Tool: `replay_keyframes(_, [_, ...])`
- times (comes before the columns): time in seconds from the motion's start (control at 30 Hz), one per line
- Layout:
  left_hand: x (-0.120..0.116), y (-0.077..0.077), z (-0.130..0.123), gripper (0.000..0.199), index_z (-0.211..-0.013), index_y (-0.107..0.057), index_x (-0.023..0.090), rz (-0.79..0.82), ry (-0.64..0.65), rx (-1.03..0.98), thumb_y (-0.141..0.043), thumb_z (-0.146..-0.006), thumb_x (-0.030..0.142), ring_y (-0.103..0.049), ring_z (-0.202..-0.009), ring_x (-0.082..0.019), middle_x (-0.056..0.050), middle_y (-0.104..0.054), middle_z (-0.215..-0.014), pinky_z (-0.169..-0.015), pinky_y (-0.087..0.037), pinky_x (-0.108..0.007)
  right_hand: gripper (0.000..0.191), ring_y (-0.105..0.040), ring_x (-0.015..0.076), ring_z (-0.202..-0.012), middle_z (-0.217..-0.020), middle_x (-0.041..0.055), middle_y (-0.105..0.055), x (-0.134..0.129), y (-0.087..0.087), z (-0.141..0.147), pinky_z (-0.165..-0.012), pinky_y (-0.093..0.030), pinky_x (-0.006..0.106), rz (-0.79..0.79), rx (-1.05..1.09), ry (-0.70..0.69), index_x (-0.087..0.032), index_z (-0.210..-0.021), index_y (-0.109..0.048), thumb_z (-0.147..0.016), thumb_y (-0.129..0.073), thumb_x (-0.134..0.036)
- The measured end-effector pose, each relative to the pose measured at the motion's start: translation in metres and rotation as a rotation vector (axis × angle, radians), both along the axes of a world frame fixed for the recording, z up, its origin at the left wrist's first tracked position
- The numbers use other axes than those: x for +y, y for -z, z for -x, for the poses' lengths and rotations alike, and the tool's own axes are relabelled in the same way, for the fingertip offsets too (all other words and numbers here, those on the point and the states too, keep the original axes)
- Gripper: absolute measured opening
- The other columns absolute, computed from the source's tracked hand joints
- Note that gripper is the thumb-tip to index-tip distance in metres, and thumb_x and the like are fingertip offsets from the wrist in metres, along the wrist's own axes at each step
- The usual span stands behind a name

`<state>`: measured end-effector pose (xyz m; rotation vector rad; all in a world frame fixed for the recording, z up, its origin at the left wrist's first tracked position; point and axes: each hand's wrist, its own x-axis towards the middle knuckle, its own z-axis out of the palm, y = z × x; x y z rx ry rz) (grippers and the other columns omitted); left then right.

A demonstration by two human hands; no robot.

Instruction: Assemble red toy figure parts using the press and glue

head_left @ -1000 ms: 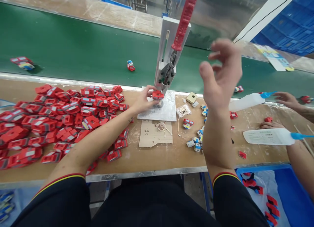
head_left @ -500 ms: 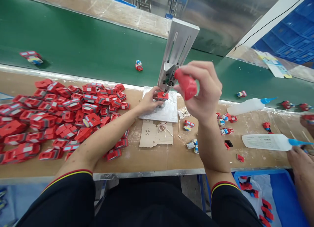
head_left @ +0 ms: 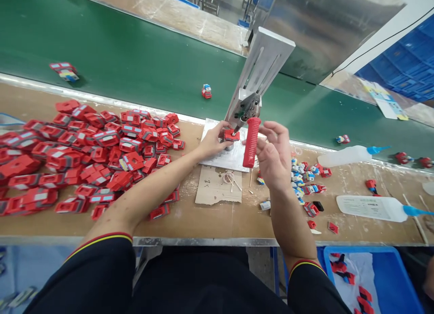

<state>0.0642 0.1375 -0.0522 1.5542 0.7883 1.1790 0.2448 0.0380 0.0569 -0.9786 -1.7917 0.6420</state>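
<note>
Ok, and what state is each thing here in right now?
Red part, gripped by left hand
Press handle, pointing down
Right hand, loosely open
Red pieces, heaped
Front bottle, lying flat
Blue bin, open, partly filled
Cardboard, flat, torn-edged

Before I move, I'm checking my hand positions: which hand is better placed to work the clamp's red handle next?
Probably the right hand: it is loosely open just beside the red ribbed handle, while the left hand holds the red plastic piece at the clamp's tip.

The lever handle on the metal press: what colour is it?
The ribbed lever handle is red, shown best in the head view.
</note>
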Motion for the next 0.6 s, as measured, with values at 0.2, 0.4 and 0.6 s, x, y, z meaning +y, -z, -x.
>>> replay_keyframes(0.2, [-0.003,-0.001,-0.001,0.044,-0.116,-0.056,0.022,-0.028,-0.020,0.025,-0.080,-0.079,0.019,-0.076,-0.091,-0.020,-0.002,-0.076,-0.097,-0.095,-0.059,-0.040,0.071,-0.079,0.0216,-0.084,-0.118,0.0089,-0.077,-0.006,-0.026,0.001,-0.066,-0.067,0.035,0.326,0.058,-0.120,-0.034,-0.154,-0.035,-0.100,-0.060,-0.072])
replay_keyframes(0.4, [-0.003,0.000,-0.002,0.044,-0.119,-0.056,0.023,-0.038,-0.045,0.079,-0.077,-0.081,0.016,-0.074,-0.090,-0.018,-0.001,-0.076,-0.098,-0.092,-0.058,-0.036,0.080,-0.081,0.0236,-0.088,-0.103,0.0040,-0.077,-0.011,-0.027,0.005,-0.063,-0.065,0.033,0.505,0.227,-0.092,-0.033,-0.146,-0.042,-0.085,-0.083,-0.066])
replay_keyframes(0.6, [-0.003,0.003,0.000,0.043,-0.120,-0.057,0.023,-0.063,-0.046,0.128,-0.076,-0.082,0.017,-0.072,-0.085,-0.017,0.000,-0.076,-0.097,-0.084,-0.057,-0.033,0.059,-0.078,0.0200,-0.077,-0.089,0.0029,-0.076,-0.008,-0.010,0.005,-0.057,-0.061,0.031,0.649,0.119,-0.143,-0.023,-0.131,-0.061,-0.089,-0.080,-0.061])
